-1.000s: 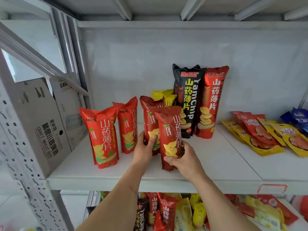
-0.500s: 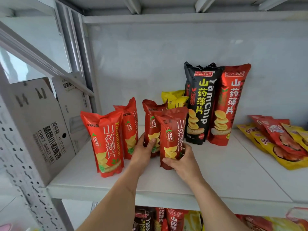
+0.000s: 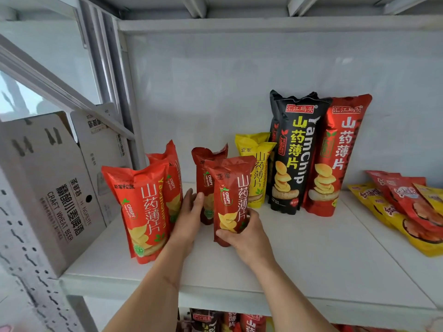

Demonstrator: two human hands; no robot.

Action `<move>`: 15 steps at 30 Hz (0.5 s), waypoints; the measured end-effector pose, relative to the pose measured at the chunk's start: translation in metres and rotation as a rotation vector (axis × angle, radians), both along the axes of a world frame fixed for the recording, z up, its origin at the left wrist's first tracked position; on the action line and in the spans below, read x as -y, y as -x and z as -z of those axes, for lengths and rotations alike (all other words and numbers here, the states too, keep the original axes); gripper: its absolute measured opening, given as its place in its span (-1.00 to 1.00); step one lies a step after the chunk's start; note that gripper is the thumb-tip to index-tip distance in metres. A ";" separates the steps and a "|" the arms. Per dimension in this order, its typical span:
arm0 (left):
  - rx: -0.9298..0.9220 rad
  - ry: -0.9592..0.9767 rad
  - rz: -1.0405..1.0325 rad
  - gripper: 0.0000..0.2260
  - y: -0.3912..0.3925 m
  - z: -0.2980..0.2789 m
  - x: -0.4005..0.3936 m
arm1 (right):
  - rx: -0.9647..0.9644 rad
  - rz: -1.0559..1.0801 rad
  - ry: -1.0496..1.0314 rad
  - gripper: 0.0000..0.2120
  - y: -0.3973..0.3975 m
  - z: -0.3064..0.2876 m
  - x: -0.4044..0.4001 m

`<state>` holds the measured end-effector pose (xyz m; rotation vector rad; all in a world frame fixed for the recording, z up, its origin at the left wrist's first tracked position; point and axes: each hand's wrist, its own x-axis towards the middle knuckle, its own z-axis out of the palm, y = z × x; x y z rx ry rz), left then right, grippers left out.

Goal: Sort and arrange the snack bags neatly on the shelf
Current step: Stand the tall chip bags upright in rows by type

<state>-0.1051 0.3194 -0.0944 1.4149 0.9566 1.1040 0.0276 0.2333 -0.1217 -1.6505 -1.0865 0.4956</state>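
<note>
Two dark red yam-chip bags stand upright on the white shelf (image 3: pixel 311 259). My right hand (image 3: pixel 244 238) grips the lower part of the front dark red bag (image 3: pixel 231 188), thumb across its face. The rear dark red bag (image 3: pixel 206 168) stands just behind it. My left hand (image 3: pixel 188 219) touches that rear bag's left edge with thumb and straight fingers. To the left, two orange-red bags (image 3: pixel 141 207) stand one behind the other. A yellow bag (image 3: pixel 259 164), a tall black bag (image 3: pixel 292 152) and a tall red bag (image 3: pixel 338 152) stand at the right rear.
Cardboard beer boxes (image 3: pixel 48 188) press against the shelf's left end. Flat red and yellow snack packs (image 3: pixel 407 212) lie overlapping at the far right. More bags (image 3: pixel 227 322) show on the lower shelf. Bare shelf lies in front of the tall bags.
Both hands stay on the two dark red bags. The pair has slid a little left, so more of the yellow bag shows. My left fingers have straightened, and my view has moved closer.
</note>
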 end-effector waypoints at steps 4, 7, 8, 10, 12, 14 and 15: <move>0.028 -0.112 -0.010 -0.14 -0.002 0.005 0.013 | 0.014 0.005 0.012 -0.08 0.004 -0.005 -0.003; 0.040 -0.124 0.014 -0.04 -0.006 0.002 0.012 | 0.023 0.002 0.021 -0.09 0.008 -0.009 -0.007; 0.033 -0.115 0.024 -0.02 -0.007 0.001 0.011 | 0.027 0.001 0.021 -0.08 0.009 -0.009 -0.008; 0.009 -0.107 0.042 -0.03 -0.008 -0.001 0.009 | 0.035 -0.016 0.020 -0.07 0.010 -0.009 -0.010; -0.005 -0.101 0.052 -0.02 -0.009 -0.001 0.005 | 0.021 -0.046 0.014 -0.04 0.008 -0.008 -0.009; -0.003 -0.098 0.050 0.01 -0.007 0.000 0.002 | -0.012 -0.094 0.002 -0.08 0.004 -0.005 -0.004; 0.000 -0.102 0.046 0.00 -0.006 0.000 0.002 | -0.020 -0.112 0.003 -0.15 0.003 -0.005 0.000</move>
